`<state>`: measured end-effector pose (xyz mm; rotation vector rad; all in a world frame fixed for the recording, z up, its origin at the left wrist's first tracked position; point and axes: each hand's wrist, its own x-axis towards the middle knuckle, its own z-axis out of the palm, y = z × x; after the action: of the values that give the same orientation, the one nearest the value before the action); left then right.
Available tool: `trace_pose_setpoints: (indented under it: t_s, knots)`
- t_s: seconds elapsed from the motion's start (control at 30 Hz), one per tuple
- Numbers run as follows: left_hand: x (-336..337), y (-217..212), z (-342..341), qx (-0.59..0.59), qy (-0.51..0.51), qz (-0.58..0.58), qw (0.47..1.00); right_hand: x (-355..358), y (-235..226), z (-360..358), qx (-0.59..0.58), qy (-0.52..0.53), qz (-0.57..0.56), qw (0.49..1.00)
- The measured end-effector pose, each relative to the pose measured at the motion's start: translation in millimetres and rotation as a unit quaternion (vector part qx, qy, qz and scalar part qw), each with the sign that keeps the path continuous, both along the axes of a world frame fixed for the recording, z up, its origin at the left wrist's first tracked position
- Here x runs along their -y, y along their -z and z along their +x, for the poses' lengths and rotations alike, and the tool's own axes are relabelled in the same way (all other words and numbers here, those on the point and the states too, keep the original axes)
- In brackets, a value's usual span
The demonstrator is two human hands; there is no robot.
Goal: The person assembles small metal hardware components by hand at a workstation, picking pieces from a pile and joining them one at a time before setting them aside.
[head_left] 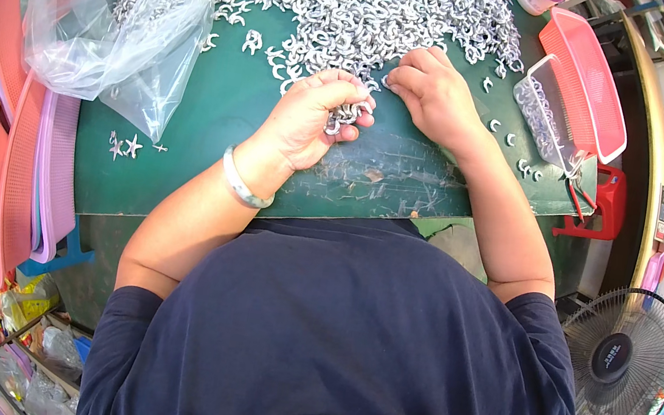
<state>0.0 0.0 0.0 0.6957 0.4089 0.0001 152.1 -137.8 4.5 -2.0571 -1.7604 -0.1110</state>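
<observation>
A wide heap of small silvery crescent-shaped metal pieces [370, 7] covers the far middle of the green table [212, 147]. My left hand [316, 111], with a pale bangle [243, 179] on its wrist, curls around several of these metal pieces [346, 115] at the heap's near edge. To its right, my right hand [431, 89] is pinched closed beside the heap. Its fingertips are pressed together around something too small to make out, a short way from the left fingers.
A clear plastic bag [116, 46] with metal pieces lies at the left. Stacked plastic baskets [19, 178] stand beyond the table's left edge. At the right are a clear tub [548, 111], a pink basket [587, 82], a red stool [607, 206] and a fan [617, 370].
</observation>
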Motion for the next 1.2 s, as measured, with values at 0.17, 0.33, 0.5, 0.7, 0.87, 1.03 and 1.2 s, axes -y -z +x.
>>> trace_pose_setpoints:
  t_s: [0.17,0.33,0.5,0.7,0.87,1.03,1.2]
  knots:
    - [2.6,1.6,3.9,0.010,-0.001,0.003,1.000,0.6,-10.9,0.1,0.023,-0.017,0.009,1.000]
    - [1.0,3.4,3.2,0.000,-0.002,0.018,1.000,-0.7,-9.6,-1.9,0.000,-0.006,0.014,1.000]
    - [1.5,-2.0,2.6,-0.003,-0.006,0.008,1.000,1.1,-4.0,-0.2,-0.168,0.036,0.046,0.984]
    - [6.5,-9.6,1.6,-0.021,-0.014,0.015,1.000,0.4,-16.7,-19.3,-0.428,0.023,0.053,0.902]
    - [1.0,-0.6,3.3,-0.019,-0.013,0.002,1.000,-4.7,-12.5,-22.1,-0.404,0.088,0.082,0.907]
    - [-2.0,-1.2,3.4,-0.012,-0.053,-0.031,0.998,-6.9,-4.9,-20.3,-0.102,0.054,0.014,0.993]
    - [-5.4,-0.3,1.0,0.011,-0.068,-0.048,0.996,-9.7,0.7,-21.5,-0.056,0.063,0.019,0.996]
